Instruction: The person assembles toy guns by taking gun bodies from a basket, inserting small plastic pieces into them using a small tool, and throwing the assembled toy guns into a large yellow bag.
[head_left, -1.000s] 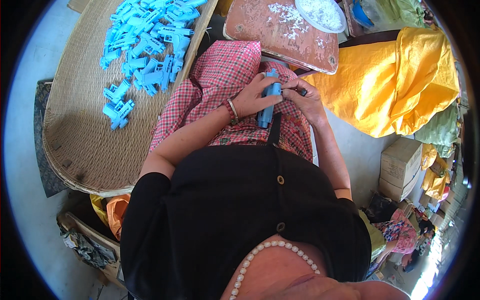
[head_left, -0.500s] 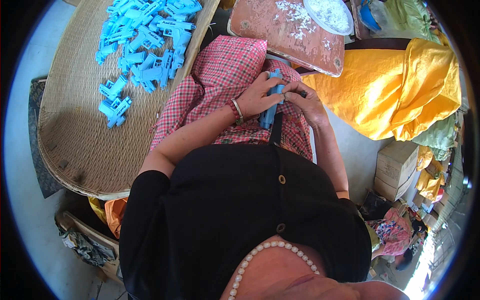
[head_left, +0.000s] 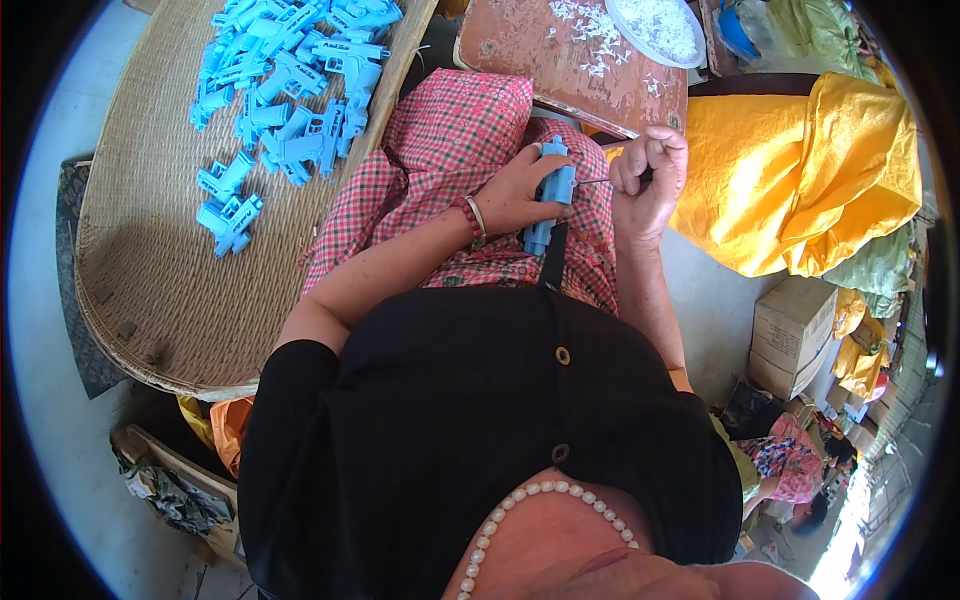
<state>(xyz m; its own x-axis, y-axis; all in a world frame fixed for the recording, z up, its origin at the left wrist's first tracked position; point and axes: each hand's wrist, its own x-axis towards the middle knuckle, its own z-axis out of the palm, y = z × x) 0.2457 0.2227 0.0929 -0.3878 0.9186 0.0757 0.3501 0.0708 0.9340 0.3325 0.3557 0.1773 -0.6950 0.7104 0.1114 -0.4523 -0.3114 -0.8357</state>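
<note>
My left hand (head_left: 515, 190) grips a blue plastic gun-shaped toy part (head_left: 549, 197) over my lap, which is covered by red checked cloth (head_left: 450, 150). My right hand (head_left: 648, 175) is closed around a thin metal screwdriver (head_left: 600, 181), its tip pointing left and touching the blue part. A bracelet circles my left wrist. Many similar blue plastic parts (head_left: 290, 90) lie piled at the far end of a round woven tray (head_left: 160, 270) to my left.
A reddish-brown board (head_left: 560, 70) ahead carries small white bits and a white plate (head_left: 655, 25). A big yellow sack (head_left: 800, 180) sits at the right, with cardboard boxes (head_left: 795, 330) below it. Another person in patterned clothes (head_left: 785, 465) is at the lower right.
My right hand has pulled away to the right from the blue part, showing the screwdriver shaft between them. The left hand keeps its hold on the part.
</note>
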